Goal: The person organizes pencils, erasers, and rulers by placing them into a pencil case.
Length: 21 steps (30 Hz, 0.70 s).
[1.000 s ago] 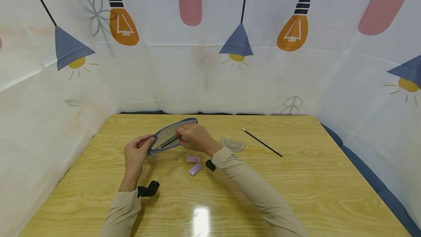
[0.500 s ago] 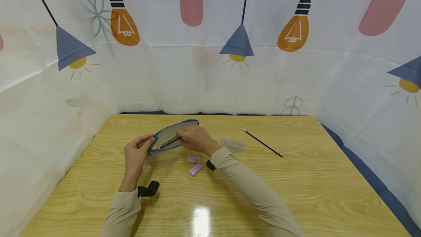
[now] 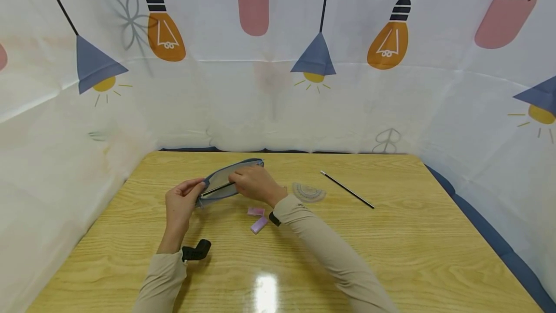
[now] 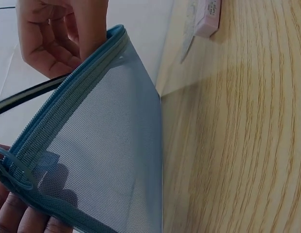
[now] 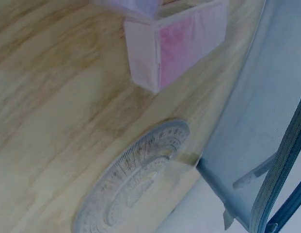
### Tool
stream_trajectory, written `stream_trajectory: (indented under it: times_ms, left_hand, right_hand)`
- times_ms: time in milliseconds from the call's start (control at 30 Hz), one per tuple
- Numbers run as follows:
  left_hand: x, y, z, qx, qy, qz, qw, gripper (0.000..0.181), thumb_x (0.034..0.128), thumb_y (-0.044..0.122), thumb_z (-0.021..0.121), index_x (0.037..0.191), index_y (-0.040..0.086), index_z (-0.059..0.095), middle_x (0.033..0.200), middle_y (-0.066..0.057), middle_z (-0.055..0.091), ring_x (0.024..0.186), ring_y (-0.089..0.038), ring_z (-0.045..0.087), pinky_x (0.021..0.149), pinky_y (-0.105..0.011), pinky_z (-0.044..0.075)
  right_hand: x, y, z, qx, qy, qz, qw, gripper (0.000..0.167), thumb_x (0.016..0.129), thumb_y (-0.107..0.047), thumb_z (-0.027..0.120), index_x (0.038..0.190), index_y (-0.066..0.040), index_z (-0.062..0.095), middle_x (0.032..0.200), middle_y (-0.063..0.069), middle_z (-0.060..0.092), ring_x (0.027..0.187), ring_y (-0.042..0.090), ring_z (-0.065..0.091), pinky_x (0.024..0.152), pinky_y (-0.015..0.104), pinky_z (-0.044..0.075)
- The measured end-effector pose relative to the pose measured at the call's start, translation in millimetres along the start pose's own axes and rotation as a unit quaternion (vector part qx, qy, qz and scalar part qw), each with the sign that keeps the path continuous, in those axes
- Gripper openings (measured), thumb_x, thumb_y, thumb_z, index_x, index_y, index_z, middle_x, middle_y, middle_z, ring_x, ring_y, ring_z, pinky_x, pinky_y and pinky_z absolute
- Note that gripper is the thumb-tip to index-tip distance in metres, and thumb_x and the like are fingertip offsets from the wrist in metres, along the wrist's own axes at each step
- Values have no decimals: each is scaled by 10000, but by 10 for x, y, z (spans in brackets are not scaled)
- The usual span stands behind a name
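A blue mesh zip pouch (image 3: 217,198) is held tilted above the table, its mouth unzipped. My left hand (image 3: 180,204) pinches the pouch's left end by the rim; in the left wrist view, fingers (image 4: 31,221) show under the zipper's end. My right hand (image 3: 256,185) is at the mouth, holding a dark pencil (image 3: 217,189) that slants across the opening. The left wrist view shows this pencil (image 4: 26,97) running from the right hand (image 4: 63,39) along the zipper edge. Through the mesh (image 5: 257,97) in the right wrist view, a rod-like end (image 5: 254,174) is visible.
Two small erasers, one pink (image 3: 256,211) and one purple (image 3: 258,225), lie in front of the pouch. A clear protractor (image 3: 309,192) lies right of my right hand. Another black pencil (image 3: 347,189) rests farther right on the wooden table (image 3: 425,245).
The pencil in my right hand has slid left, its tip now close to the pouch's left end. That hand has shifted slightly left too. My left hand keeps its hold.
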<state>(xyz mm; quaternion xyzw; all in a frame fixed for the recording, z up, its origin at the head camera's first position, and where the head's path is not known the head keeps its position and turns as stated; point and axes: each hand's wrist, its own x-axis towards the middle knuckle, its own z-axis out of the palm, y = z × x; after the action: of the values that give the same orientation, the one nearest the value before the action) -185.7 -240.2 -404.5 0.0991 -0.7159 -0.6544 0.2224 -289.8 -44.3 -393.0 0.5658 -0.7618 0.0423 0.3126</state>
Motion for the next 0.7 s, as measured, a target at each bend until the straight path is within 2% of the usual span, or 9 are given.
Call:
stream_trajectory:
  times_ms: [267, 500, 700]
  left_hand:
    - [-1, -8, 11, 63, 21, -31, 10000, 256, 922, 142, 690, 1096, -45, 707, 873, 28, 727, 786, -50, 652, 657, -182, 496]
    - [-4, -8, 11, 70, 2, -31, 10000, 256, 921, 137, 689, 1094, -51, 705, 875, 25, 728, 790, -36, 651, 671, -177, 497]
    - [-5, -9, 10, 73, -36, -20, 10000, 255, 923, 134, 687, 1095, -53, 704, 882, 17, 729, 789, -38, 651, 668, -181, 495]
  right_hand:
    - [2, -26, -13, -473, -315, 126, 9983, 145, 972, -101, 559, 906, -171, 668, 838, -67, 671, 714, 40, 623, 610, 193, 477]
    - [33, -40, 19, -438, -722, 295, 9960, 146, 989, -116, 552, 935, -181, 671, 862, -64, 680, 730, 41, 622, 632, 193, 483]
    - [56, -50, 25, -441, -863, 458, 9942, 156, 983, -111, 564, 913, -184, 682, 844, -59, 678, 704, 51, 616, 602, 205, 470]
